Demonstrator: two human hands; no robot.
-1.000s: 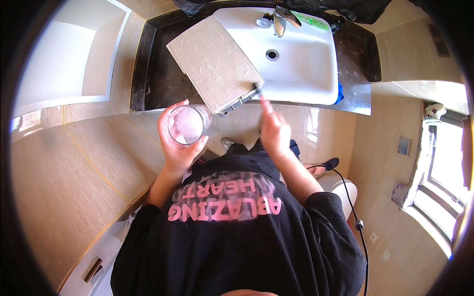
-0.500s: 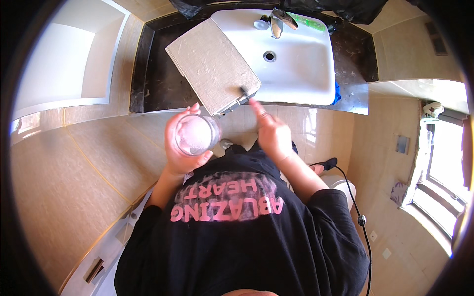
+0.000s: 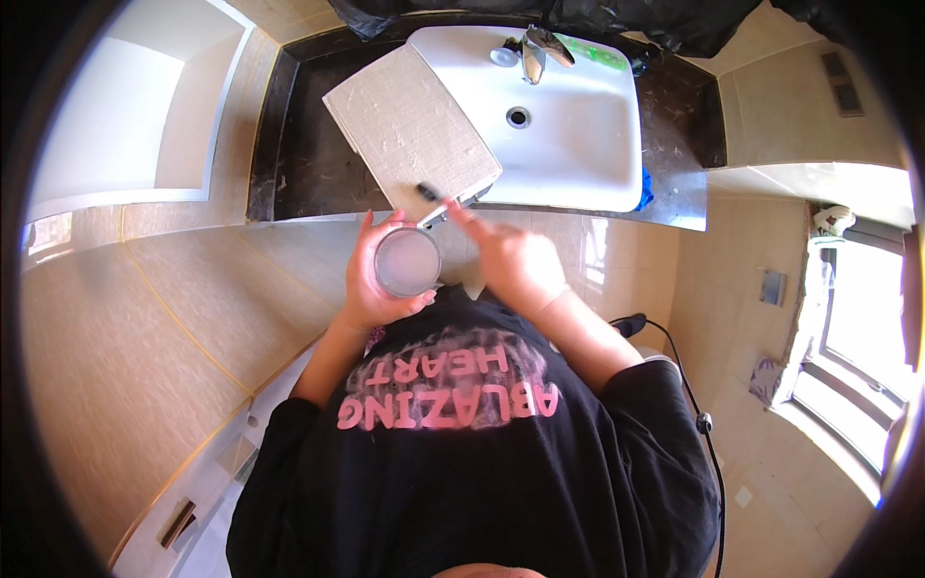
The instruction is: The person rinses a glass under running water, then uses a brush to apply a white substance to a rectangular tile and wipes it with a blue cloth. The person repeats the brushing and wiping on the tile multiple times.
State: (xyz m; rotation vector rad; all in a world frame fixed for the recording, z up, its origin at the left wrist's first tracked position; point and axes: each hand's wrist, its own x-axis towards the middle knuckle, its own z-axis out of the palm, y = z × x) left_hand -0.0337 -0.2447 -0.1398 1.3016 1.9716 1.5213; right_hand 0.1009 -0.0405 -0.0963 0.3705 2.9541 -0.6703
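A round clear glass [image 3: 408, 262] of cloudy, whitish liquid is held upright in my left hand [image 3: 366, 291], whose fingers wrap its side. My right hand [image 3: 525, 268] is closed on a small dark-headed brush [image 3: 428, 192], with the index finger stretched along it; the handle is mostly hidden. The brush head lies over the near end of a beige, textured, box-shaped thing [image 3: 409, 120]. Wet-looking white specks dot its upper face. Dark and metallic fittings show along its near edge, partly behind my right fingers.
The beige thing lies across the dark stone counter [image 3: 306, 144] and the left rim of the white sink [image 3: 578, 144]. A metal tap [image 3: 536, 58] stands at the back. Black plastic [image 3: 655, 24] hangs beyond it. A blue cloth-like item [image 3: 647, 188] sits by the sink's right edge.
The brush and my right hand have moved left along the beige thing's near end. My left hand has shifted right with the glass, which now sits nearer the brush.
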